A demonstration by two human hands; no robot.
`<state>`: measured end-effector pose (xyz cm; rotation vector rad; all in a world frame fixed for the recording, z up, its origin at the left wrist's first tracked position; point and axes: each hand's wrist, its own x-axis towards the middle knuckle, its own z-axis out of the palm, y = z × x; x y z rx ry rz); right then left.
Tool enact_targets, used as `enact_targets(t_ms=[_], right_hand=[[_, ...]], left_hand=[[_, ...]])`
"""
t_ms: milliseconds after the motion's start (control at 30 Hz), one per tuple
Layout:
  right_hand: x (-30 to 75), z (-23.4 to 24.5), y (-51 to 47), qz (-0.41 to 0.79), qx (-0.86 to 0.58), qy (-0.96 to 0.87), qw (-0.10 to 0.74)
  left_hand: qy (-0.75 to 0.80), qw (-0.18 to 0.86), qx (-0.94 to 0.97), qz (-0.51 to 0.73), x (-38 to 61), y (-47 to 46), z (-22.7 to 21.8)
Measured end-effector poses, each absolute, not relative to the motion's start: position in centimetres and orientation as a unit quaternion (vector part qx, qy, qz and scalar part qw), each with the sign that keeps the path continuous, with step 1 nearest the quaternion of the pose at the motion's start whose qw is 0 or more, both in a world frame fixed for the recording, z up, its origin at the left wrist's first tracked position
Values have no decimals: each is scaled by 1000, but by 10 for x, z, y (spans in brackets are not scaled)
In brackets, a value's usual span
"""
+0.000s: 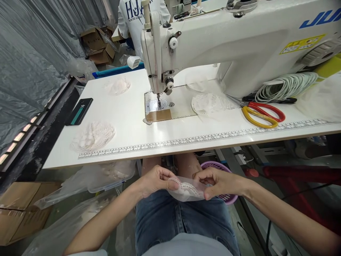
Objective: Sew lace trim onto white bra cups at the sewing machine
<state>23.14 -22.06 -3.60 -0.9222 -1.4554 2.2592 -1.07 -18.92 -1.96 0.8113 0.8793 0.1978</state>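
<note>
Left hand (158, 182): pinches lace-trimmed fabric (186, 192), nearside of sewing machine (197, 46).
Right hand (217, 180): pinches its opposite end.
Scissors (253, 105): lie beside sewing machine's base.

Cannot see the pinched ends of the sheer white lace-trimmed fabric (185, 192) under left grip (158, 182) and right grip (217, 181). Cannot read the fine print on the yellow rectangular label (302, 44), nor follow the blue lettering (319, 19) past the right edge.
</note>
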Motion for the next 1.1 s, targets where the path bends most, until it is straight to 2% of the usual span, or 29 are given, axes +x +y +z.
enact_targets(t_ms=[200,467,600,800,967,1100], right_hand=[[219,-33,-223,782,-335,-487,199],[219,-39,-220,792,-317,-493,171],[220,-43,-223,777,-340,-488,207],[215,-48,-226,754,-356,-520,183],[204,-49,-224,748,-398,-482,225],[204,-50,-222,754,-388,-480,225]], left_hand=[[425,799,416,92,-3,-184,-17],[402,800,442,57,-3,-182,-22],[408,789,455,65,-3,-183,-20],[430,753,491,85,2,-187,-13],[432,697,559,122,0,-189,-12],[432,698,556,132,-2,-191,-18]])
